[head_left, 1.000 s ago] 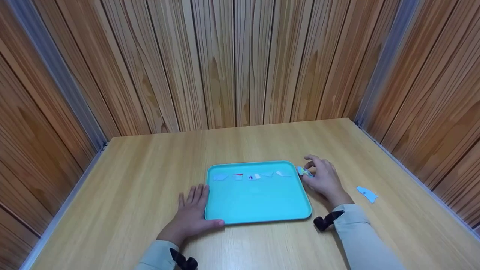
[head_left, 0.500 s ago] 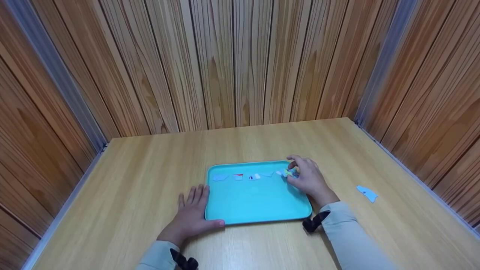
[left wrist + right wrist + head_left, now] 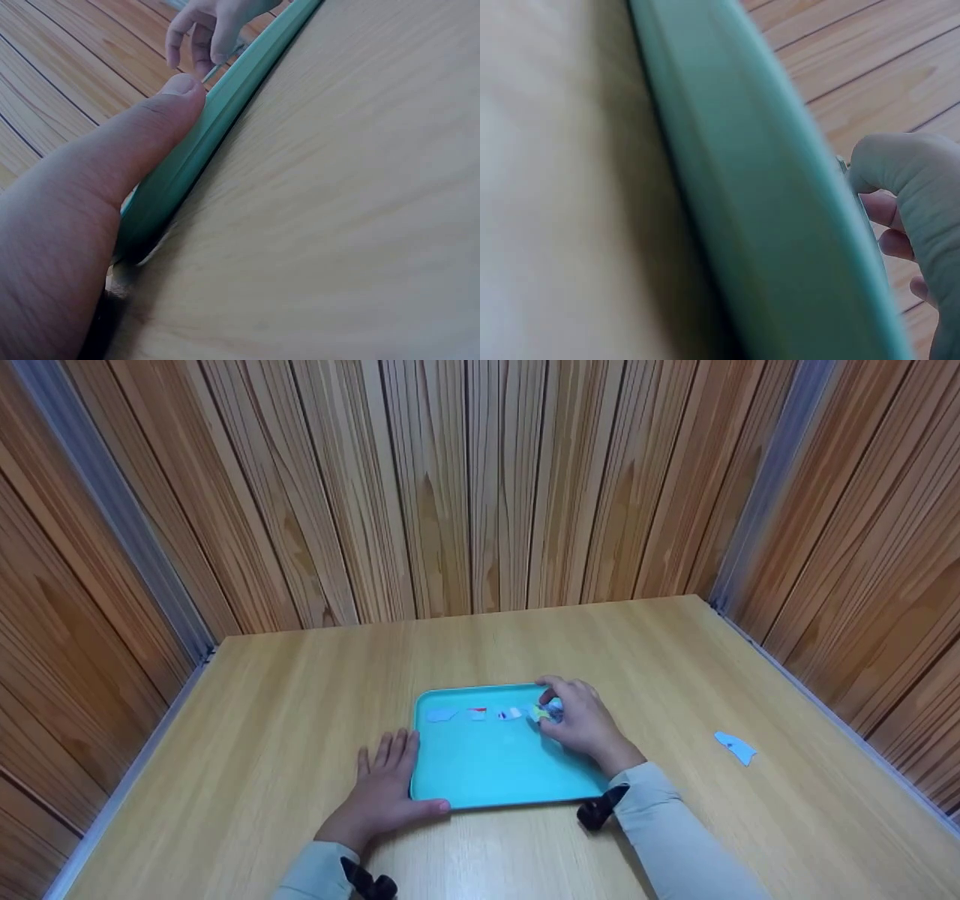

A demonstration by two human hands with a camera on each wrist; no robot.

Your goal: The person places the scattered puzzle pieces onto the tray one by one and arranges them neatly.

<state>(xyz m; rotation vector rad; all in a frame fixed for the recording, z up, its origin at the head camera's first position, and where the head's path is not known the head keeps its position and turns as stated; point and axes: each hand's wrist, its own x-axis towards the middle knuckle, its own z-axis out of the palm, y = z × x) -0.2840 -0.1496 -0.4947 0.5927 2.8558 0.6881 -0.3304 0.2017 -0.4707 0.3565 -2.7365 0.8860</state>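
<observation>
My left hand lies spread at the left side of a turquoise tray, fingertips against its edge. In the left wrist view the thumb rests along the tray's front rim. Over the tray's upper right, my right hand pinches a flat, irregular blue-and-yellow piece between thumb and fingers. Left of it on the tray lie, in a row, a pale blue piece, a red-and-white piece and a white piece with a dark mark. The right hand covers the row's right end.
Another irregular blue piece lies on the wooden table to the right of the right arm. Wood-patterned walls enclose the table at the back and sides.
My right hand has carried the blue-and-yellow piece leftward from beside the tray's right edge to over the tray, passing above the row's right end. The left hand has stayed in place.
</observation>
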